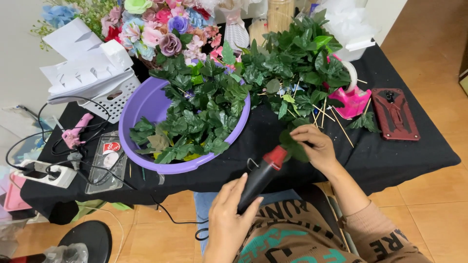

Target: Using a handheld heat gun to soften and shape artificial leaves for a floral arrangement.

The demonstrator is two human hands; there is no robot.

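Black glue gun [261, 176] sits wrapped in your left hand [229, 214], red nozzle up at the table's near edge. Your right hand [314, 146] pinches a green leaf [293, 148] against that tip, purple basin [146, 104] crowding left, skewers [331, 117] just beyond.

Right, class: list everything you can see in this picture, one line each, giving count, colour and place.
Basin: one, purple, table left of centre, filled with green leaves.
Loose leaf pile: one, green, table centre-right.
Flower bouquet: one, pink, blue and purple, back left.
Basket: one, white, left, holding white card.
Glue gun: one, pink, far left.
Power strip: one, white, left edge.
Tape dispenser: one, pink, right.
Phone case: one, dark red, far right.
Wooden sticks: several, tan, right.
Tablecloth: one, black.
Left hand: holds black, red-tipped glue gun.
Right hand: holds single leaf.
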